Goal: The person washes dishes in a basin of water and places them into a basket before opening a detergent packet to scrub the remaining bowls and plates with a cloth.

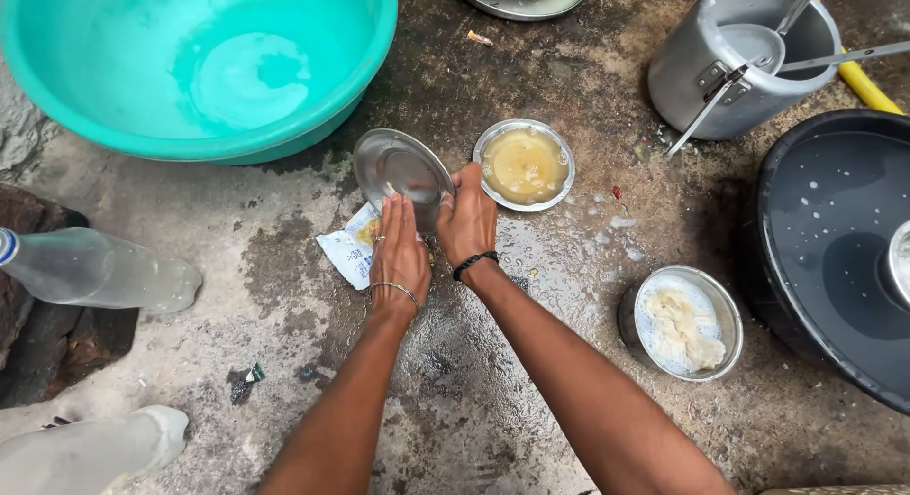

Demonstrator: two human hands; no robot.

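A small round steel plate (398, 163) stands tilted on its edge over the wet concrete floor. My right hand (467, 222) grips its right rim, a black band on the wrist. My left hand (399, 251) lies flat with fingers together against the plate's lower face; it wears a ring and a thin bangle. Just right of the plate sits a steel bowl (524, 164) of murky yellowish water. A crumpled white sachet (349, 246) lies on the floor under my left hand.
A large teal tub (204, 64) with water stands at the top left. An aluminium pot (735, 64) with utensils is top right, a big black basin (834, 248) at right, a steel bowl of white foam (684, 321) below it. Two plastic bottles (95, 272) lie left.
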